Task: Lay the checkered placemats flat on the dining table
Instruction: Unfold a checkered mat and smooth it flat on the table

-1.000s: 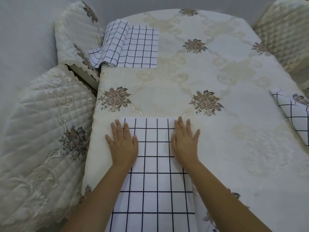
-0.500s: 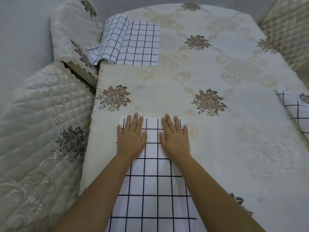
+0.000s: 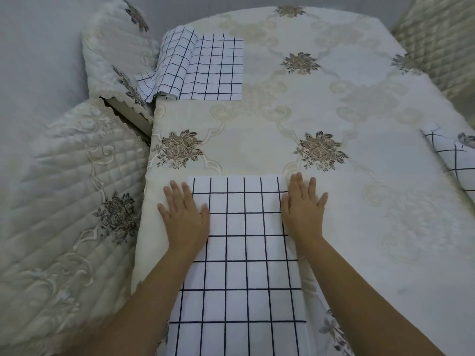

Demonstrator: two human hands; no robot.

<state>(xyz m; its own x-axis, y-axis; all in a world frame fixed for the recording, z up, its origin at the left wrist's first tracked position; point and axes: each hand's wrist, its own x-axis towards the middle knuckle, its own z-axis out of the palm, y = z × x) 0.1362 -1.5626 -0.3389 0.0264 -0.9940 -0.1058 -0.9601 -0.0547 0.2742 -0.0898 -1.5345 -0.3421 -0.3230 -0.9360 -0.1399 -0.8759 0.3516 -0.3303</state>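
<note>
No readable text, labels, brands or numbers anywhere in my view. Near placemat (image 3: 239, 253) carries only dark grid lines, and the tablecloth (image 3: 282, 119) only floral embroidery.

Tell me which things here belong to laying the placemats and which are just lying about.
Job: near placemat, with left hand and right hand flat on its side edges; far placemat, one side curled up; right-edge placemat; dining table.
Lying about: near quilted chair; far quilted chair; right quilted chair.
</note>
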